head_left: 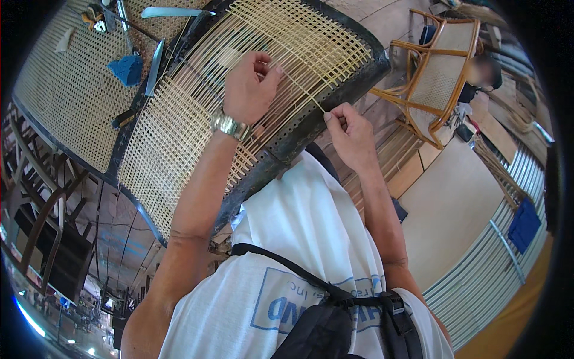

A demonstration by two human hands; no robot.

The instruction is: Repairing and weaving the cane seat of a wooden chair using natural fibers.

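Observation:
A curved dark frame (287, 140) with a half-woven cane panel (161, 140) lies in front of me. Its middle has long parallel strands with open gaps, while the near-left and far-right parts are closely woven. My left hand (251, 90), with a metal watch (232, 125) at the wrist, is over the open strands, its fingers curled; what they grip is not clear. At the frame's right edge, my right hand (351, 136) pinches a thin cane strand (309, 96) between thumb and finger. That strand stretches from there toward my left hand.
On the finished cane section (60, 90) at left lie a blue crumpled piece (127, 70), pale blade-like pieces (155, 69) and a black-handled tool (124, 118). A rattan chair (441, 81) and another person (483, 75) are at right. Dark chair frames (45, 221) stand at left.

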